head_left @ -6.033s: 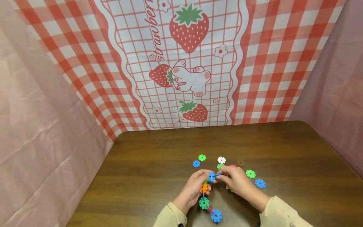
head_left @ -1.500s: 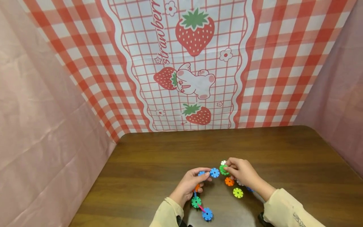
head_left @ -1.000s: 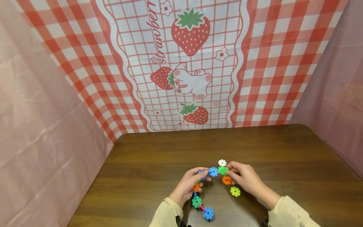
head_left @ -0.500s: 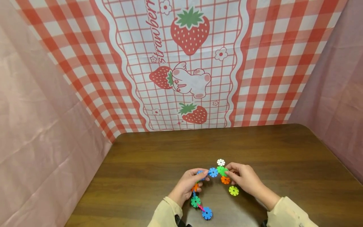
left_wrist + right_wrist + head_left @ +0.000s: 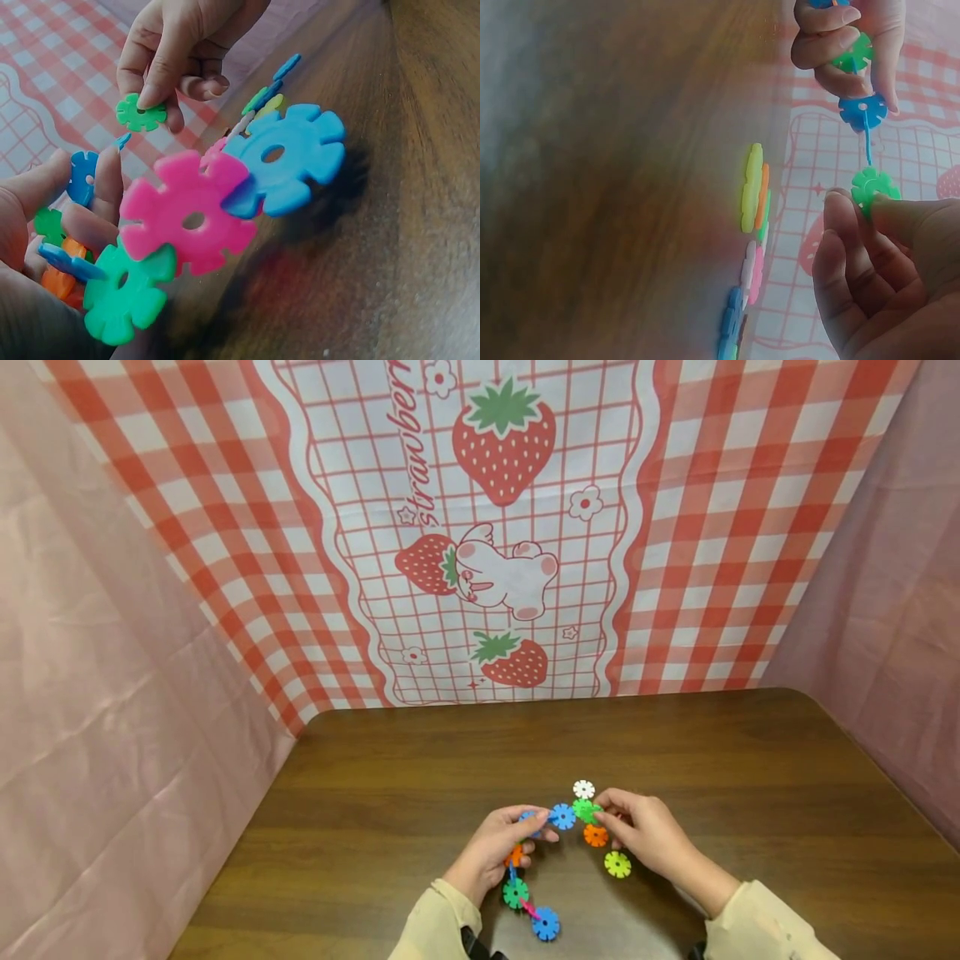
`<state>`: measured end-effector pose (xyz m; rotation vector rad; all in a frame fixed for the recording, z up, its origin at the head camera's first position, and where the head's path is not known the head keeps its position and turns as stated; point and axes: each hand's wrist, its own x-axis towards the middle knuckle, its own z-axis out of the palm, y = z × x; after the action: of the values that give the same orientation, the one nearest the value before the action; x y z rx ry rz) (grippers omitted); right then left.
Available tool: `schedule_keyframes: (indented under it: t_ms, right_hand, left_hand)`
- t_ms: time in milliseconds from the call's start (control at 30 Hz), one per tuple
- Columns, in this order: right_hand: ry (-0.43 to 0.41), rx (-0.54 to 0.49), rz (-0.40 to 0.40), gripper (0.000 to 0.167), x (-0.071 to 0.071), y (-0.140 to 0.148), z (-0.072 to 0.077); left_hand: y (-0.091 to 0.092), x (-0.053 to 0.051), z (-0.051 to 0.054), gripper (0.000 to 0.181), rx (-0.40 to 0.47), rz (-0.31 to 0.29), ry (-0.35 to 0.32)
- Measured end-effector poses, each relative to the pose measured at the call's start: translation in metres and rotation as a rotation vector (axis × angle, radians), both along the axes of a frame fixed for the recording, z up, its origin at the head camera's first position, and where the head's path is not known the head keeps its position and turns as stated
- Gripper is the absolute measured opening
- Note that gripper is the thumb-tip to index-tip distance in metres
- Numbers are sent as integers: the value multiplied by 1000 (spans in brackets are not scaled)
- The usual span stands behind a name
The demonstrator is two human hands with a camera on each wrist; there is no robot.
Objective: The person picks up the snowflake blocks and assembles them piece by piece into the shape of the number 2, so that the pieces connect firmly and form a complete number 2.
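My left hand [image 5: 495, 843] holds a chain of interlocked notched plastic discs, its thumb and fingers pinching a blue disc [image 5: 862, 111]. From the hand hang an orange disc [image 5: 513, 857], a green disc [image 5: 129, 292], a pink disc [image 5: 187, 214] and an end blue disc [image 5: 285, 157]. At the chain's other end, another blue disc [image 5: 562, 816] points towards my right hand [image 5: 648, 831]. Between thumb and index finger, the right hand pinches a bright green disc [image 5: 874, 189], close to that blue disc's edge. I cannot tell whether the two touch.
Loose discs lie on the brown table [image 5: 375, 793]: a white one [image 5: 583, 789], an orange disc [image 5: 596, 836] and a yellow disc [image 5: 617, 864]. Several more, including a blue one [image 5: 731, 322], lie beneath the right hand. A checked cloth [image 5: 697, 527] hangs behind the table.
Six seconds ago the right hand was at the chain's end blue disc; since then it has taken hold of a green disc and brought it left to that end. Little has moved in the last half second.
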<state>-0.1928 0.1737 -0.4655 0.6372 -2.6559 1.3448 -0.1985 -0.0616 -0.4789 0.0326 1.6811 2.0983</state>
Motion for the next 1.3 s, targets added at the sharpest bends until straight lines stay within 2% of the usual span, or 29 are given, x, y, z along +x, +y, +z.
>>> schedule_keyframes:
  t_ms: [267, 667, 1000, 1167, 1300]
  right_hand:
    - [27, -4, 33, 7, 1, 0, -3]
    - [84, 0, 25, 9, 3, -1, -4]
    - [243, 13, 105, 18, 1, -4, -8]
    - [247, -5, 157, 22, 0, -5, -10]
    - [217, -3, 156, 21, 1, -8, -10]
  left_hand:
    - [-1, 0, -3, 27, -1, -29, 9]
    - [-1, 2, -5, 26, 13, -23, 3]
    - [0, 3, -7, 22, -13, -90, -11]
    - [0, 4, -6, 21, -27, -88, -27]
    - [1, 5, -6, 21, -19, -62, -42]
